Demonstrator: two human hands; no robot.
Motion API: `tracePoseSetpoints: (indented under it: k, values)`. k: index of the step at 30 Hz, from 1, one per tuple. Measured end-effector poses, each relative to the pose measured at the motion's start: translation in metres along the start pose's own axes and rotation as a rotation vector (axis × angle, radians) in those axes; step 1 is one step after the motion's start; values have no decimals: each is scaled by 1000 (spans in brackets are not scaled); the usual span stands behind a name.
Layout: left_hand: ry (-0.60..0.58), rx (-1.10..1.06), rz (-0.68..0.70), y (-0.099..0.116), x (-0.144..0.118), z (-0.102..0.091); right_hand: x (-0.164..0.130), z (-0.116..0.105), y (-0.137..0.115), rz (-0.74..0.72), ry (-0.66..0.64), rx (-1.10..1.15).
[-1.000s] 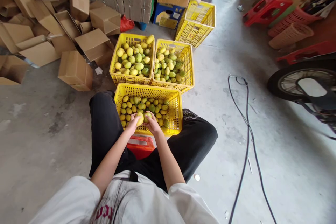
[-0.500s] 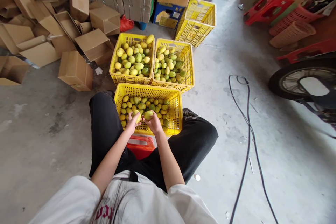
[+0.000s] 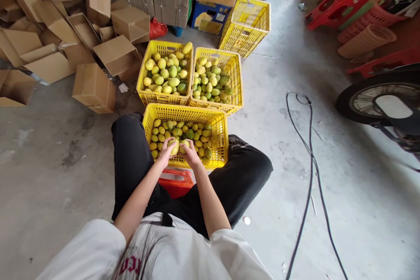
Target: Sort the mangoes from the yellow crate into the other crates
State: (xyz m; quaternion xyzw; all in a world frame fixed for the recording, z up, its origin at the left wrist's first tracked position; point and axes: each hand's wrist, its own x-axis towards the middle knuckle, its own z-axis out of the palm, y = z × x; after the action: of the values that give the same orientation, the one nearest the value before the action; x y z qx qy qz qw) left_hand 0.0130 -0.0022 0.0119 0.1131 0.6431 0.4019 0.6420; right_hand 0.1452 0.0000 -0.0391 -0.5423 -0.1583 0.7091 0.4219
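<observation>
The left hand [image 3: 166,152] grips a yellow-green mango [image 3: 174,145], and the right hand [image 3: 191,154] closes around a second mango [image 3: 184,144]; the two fruits almost touch over the near yellow crate [image 3: 219,144], which sits between the person's knees. At 12 o'clock stand two fuller mango crates [image 3: 235,92], side by side. Cardboard boxes [image 3: 94,85] lie at 10 o'clock, a black cable [image 3: 308,148] at 3 o'clock.

Two crates [image 3: 190,74] behind near crate [image 3: 219,140] (boxes [image 3: 95,87] left)
</observation>
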Motion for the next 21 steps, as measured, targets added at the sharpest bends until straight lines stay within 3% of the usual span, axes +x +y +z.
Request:
tracePoseSetpoints:
  k: [8,14,21]
  values:
    - [82,-8,-56,2,1,0,6,2,6,23,-22,78]
    - [77,-176,-35,1,6,-1,9,-2,1,64,-13,233]
    - [83,-170,157,-4,10,0,1,-7,-8,-15,39,196]
